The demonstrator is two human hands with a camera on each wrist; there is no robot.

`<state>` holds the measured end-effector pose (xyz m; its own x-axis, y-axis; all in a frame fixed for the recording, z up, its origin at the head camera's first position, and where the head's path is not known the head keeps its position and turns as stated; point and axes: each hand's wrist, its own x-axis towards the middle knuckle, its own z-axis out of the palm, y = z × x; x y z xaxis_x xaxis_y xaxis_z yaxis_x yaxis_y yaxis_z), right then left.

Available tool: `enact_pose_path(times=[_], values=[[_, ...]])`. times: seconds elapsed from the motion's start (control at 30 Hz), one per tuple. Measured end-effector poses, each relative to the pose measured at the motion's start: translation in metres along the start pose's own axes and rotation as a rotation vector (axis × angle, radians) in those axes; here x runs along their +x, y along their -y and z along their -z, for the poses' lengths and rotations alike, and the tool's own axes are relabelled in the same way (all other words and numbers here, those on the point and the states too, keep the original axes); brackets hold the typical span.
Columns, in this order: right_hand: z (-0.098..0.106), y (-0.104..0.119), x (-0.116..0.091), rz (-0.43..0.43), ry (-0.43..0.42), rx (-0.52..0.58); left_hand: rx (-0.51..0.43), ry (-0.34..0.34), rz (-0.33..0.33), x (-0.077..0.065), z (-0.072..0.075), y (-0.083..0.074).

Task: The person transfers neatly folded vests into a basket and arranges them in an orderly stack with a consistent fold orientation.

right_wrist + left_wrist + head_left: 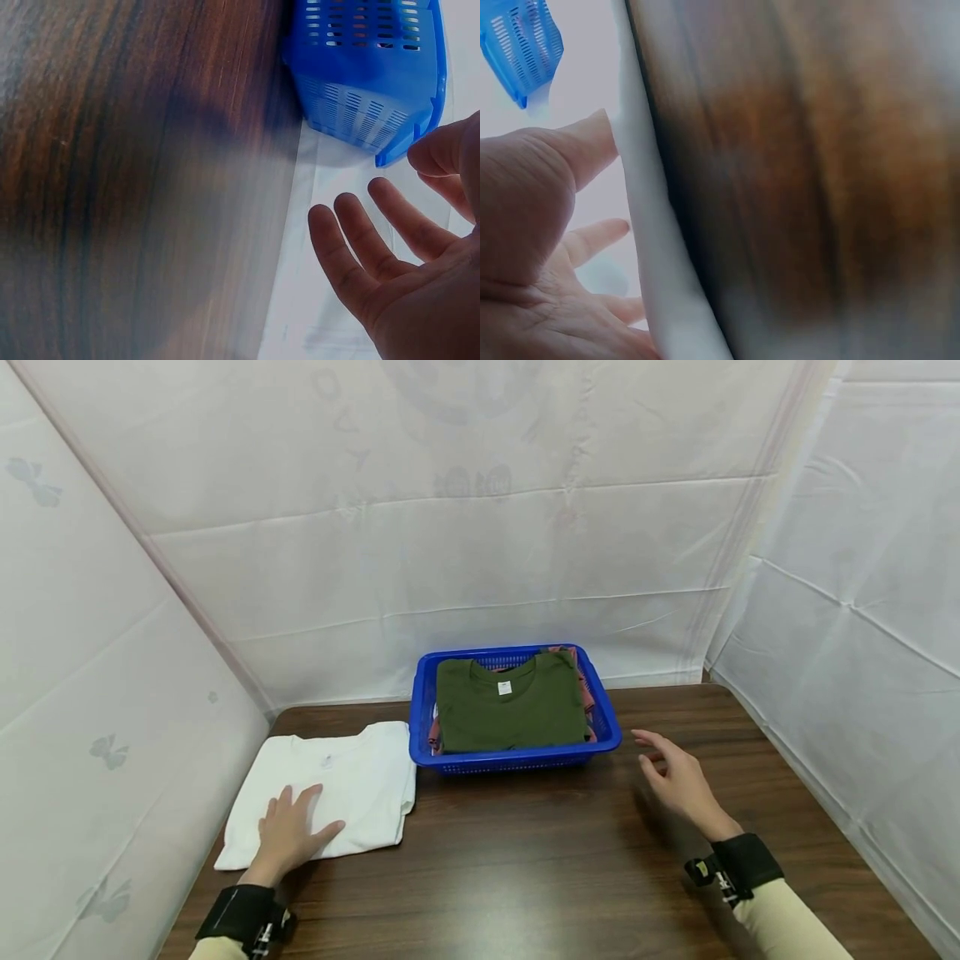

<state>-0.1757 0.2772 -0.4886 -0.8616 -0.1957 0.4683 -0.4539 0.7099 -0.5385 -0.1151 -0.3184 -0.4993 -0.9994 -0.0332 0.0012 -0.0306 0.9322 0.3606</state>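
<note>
A folded white T-shirt [352, 785] lies on the left part of the table, beside a blue plastic basket [517, 760]. My left hand [288, 835] is over the shirt's front part with its fingers spread; whether it presses on the cloth I cannot tell. In the basket a folded dark green T-shirt [517, 714] lies on top, its collar toward the back. Reddish cloth [587, 693] peeks out beneath it. My right hand [678, 781] hovers just right of the basket, fingers loosely bent and holding nothing. The right wrist view shows it apart from the basket's side.
The dark brown wooden table [510, 852] extends in front of the basket and to its right. White sheeting [480, 552] stands behind the table and along its left and right sides. The basket sits near the back edge.
</note>
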Motion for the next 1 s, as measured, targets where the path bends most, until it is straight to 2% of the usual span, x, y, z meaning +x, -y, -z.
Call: enact_pose_path(times=[0.2, 0.47, 0.8, 1.0], values=[[-0.001, -0.002, -0.001, -0.003, 0.007, 0.001, -0.013, -0.004, -0.001, -0.014, -0.003, 0.001], [-0.003, 0.0, -0.003, -0.052, 0.034, -0.003, -0.008, -0.005, -0.006, -0.029, -0.003, 0.0], [-0.005, 0.0, -0.003, -0.05, 0.035, 0.007, -0.007, -0.026, -0.027, -0.047, -0.002, -0.002], [-0.003, 0.002, -0.002, -0.045, 0.037, 0.019, -0.006, -0.012, -0.019, -0.053, -0.001, -0.005]])
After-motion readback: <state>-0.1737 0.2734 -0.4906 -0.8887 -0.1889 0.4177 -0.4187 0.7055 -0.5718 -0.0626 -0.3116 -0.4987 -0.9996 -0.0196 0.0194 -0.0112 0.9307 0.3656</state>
